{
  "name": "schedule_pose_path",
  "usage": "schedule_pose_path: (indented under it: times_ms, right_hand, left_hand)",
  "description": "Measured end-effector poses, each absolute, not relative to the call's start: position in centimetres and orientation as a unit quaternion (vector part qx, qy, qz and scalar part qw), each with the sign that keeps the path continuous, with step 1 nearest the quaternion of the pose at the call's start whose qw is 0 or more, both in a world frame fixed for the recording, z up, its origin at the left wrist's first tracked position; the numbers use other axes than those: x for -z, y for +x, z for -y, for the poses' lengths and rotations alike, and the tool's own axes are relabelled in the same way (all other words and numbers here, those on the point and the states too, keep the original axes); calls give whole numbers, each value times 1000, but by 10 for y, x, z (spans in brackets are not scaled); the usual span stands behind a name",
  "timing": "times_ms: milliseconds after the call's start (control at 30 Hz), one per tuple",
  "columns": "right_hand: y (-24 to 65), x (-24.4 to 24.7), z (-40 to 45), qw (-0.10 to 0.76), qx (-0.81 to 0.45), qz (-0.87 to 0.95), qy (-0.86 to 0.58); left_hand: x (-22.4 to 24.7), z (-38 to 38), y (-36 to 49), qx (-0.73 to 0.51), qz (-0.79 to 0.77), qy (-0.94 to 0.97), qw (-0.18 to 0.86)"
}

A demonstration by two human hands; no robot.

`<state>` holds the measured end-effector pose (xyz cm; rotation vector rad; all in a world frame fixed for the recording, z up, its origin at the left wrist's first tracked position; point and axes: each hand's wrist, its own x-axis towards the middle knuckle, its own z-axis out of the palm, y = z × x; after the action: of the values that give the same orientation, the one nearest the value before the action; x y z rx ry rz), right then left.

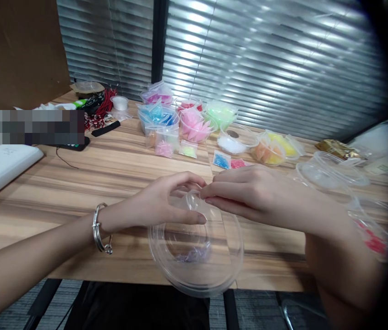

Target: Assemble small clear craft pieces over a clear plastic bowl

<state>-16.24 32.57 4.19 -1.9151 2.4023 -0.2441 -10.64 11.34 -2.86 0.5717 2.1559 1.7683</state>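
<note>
A clear round plastic lid or bowl (197,279) lies near the table's front edge, with some thin purplish material (195,253) visible in or through it. Above its far part, my left hand (166,201) reaches in from the left, thumb and fingers apart around a small clear plastic piece (194,199). My right hand (248,190) comes from the right with its fingers pressed together at that piece's upper edge; its fingertips partly cover the contact. A silver bracelet (98,229) circles my left wrist.
Clear tubs of blue (157,114), pink (195,126), green (220,114) and yellow-orange pieces (272,146) stand behind. Small bags of blue (221,159) and yellow bits (188,150) lie nearer. More clear containers (320,176) are right; a white device (4,169) is left.
</note>
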Motion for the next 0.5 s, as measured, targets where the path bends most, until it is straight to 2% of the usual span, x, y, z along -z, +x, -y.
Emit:
schedule_pose_path:
  times_ms: [100,200,300,400,500]
  right_hand:
    - [-157,-50,-326,54,132,-756,-639]
    - [-149,-57,-324,164,169,-695,-679]
    - [-141,-54,-320,266,127,-652,-699]
    - [-135,-41,-315,293,102,-666,-679]
    - [-133,-25,-311,280,123,-709,-635]
  left_hand:
    - [30,-113,-106,-622,-744,197,144]
    - [31,-112,-106,-620,-747,196,137]
    - [31,-113,-106,-615,-755,187,131]
    - [30,-114,-106,-618,-754,184,127]
    - [31,-115,-107,-629,-742,187,134]
